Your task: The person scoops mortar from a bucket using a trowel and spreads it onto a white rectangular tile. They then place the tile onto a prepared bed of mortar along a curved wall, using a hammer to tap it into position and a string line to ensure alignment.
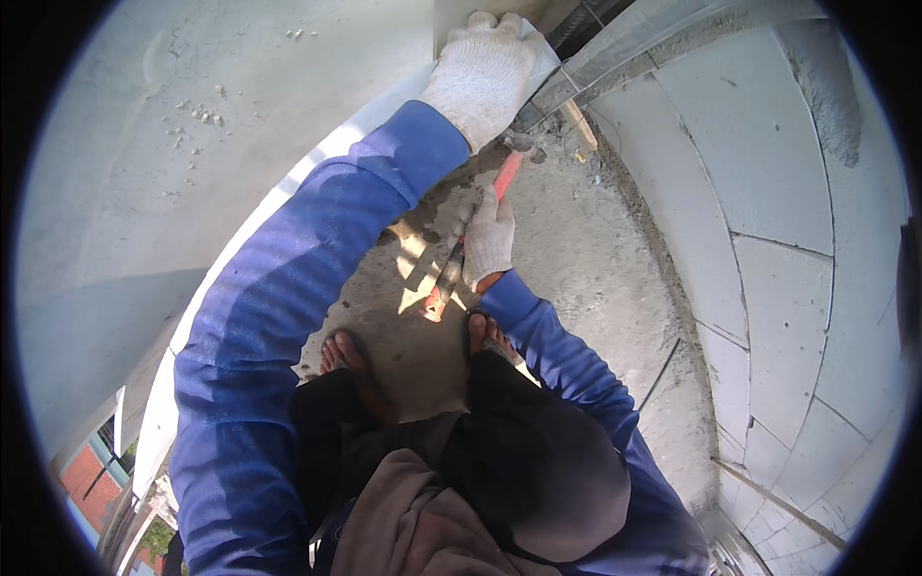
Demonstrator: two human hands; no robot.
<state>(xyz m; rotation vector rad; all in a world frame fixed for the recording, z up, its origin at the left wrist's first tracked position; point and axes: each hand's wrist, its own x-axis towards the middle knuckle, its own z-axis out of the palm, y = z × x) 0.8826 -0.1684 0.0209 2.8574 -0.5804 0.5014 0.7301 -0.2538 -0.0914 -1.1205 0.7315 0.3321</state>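
Hammer [508, 173] is pointing toward one o'clock, our right hand [491, 240] wrapping its fingers around the slim red-and-black handle. At twelve, our left hand [485, 82] is resting on a smooth pale panel [221, 192]; its grip we cannot tell. Slipping knit gloves [471, 72] could be dropping steel onto exposed toes [477, 331] or gritty concrete [595, 259]

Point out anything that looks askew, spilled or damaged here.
Pale crumbs dot the otherwise smooth panel at left, and a rough grey smear stands out on the plainer block wall, upper right. On the floor, the dark patch beside the hammer could be damp or shadow; I can't tell which.
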